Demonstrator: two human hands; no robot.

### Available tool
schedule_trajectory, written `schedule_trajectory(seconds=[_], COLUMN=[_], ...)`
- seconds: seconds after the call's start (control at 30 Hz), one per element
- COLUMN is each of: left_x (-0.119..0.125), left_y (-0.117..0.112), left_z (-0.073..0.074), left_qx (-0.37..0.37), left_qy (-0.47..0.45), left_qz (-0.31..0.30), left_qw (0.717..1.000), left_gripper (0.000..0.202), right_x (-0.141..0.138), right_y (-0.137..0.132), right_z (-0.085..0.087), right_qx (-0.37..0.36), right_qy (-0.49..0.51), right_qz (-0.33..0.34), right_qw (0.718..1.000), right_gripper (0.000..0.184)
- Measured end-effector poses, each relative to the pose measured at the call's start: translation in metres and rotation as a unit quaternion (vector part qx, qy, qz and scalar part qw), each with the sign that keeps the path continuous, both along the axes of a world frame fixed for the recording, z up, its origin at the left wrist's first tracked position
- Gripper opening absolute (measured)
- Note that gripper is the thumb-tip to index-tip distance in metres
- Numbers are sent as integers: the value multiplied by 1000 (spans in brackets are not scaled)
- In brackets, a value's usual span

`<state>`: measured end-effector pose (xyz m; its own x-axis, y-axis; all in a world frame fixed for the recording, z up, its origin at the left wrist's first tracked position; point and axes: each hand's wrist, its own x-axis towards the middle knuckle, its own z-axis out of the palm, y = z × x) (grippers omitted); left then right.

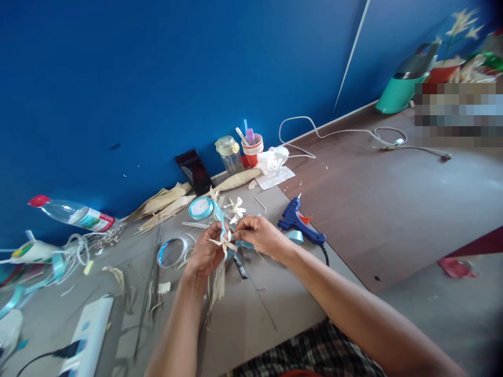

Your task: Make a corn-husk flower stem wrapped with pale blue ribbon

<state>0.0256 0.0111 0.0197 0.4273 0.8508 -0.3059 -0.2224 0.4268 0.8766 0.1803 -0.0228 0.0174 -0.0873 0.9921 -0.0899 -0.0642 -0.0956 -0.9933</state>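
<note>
My left hand (205, 255) is closed around a small bundle of pale corn-husk strips (220, 262), whose ends hang down below the fist. A light blue ribbon (220, 215) runs up from the bundle. My right hand (259, 233) pinches the ribbon and husk right beside the left hand. Both hands hover just above a grey board (243, 314) on the floor. A roll of blue ribbon (200, 208) lies just beyond the hands.
A blue glue gun (296, 222) lies right of my hands. Corn husks (165, 204), a black phone (194, 171), a jar (229, 153) and an orange cup (252, 149) sit by the blue wall. A water bottle (74, 214), tape ring (172, 252) and power strip (88, 335) lie left.
</note>
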Motion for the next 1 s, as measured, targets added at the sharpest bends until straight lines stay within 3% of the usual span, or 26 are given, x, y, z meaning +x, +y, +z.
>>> schedule_trajectory(seconds=[0.1,0.33,0.5,0.73,1.0], left_x=[-2,-7,-8,-8,-5], left_y=[1,6,7,7,5], left_z=[-4,-15,-18,-16,-12], left_qx=[22,107,123,113,78], left_qy=[0,76,96,120,61], left_qz=[-6,-10,6,16,23], left_qw=[1000,991,988,986,995], left_gripper=[30,26,26,25,28], right_x=[0,1,1,1,1], right_y=[0,2,2,4,5], right_z=[0,-8,-8,-11,-11], right_qx=[-9,70,74,102,87], right_qy=[11,-129,-136,-138,-84], right_qz=[10,7,8,2,1], right_qw=[1000,989,988,985,993], right_gripper=[10,15,13,13,13])
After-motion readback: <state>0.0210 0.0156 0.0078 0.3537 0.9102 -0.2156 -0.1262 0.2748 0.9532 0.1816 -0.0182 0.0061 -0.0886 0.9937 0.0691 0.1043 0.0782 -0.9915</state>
